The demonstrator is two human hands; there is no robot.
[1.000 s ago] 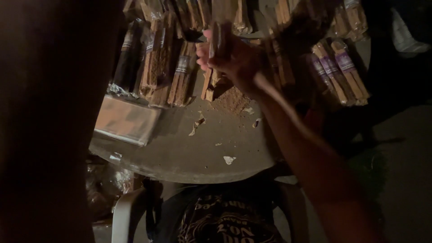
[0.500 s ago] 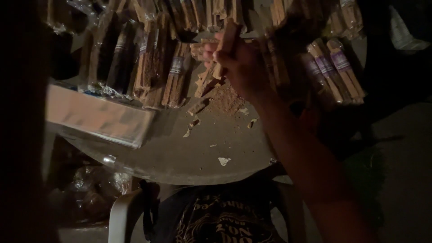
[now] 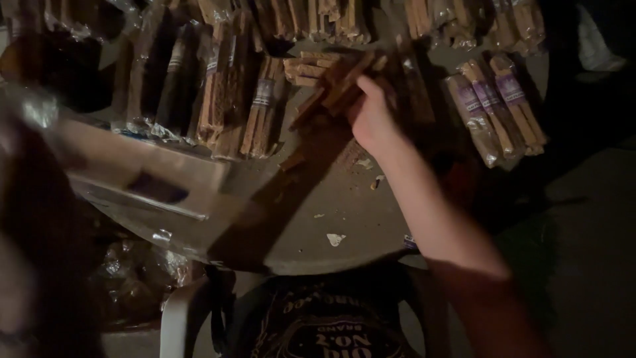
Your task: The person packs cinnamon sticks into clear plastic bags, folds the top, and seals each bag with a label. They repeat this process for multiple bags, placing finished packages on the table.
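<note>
The right hand is closed around a bunch of brown sticks, now lifted further from the table than 1 second ago. Left of the table, the blurred left hand seems to hold a clear bag, now swung nearer; its grip I cannot tell. Wrapped bundles lie along the table's far edge.

Wrapped bundles of brown wooden sticks lay along the far side of the round grey counter. More banded stick bundles lay at its right. A clear plastic sleeve lay across its left edge.
</note>
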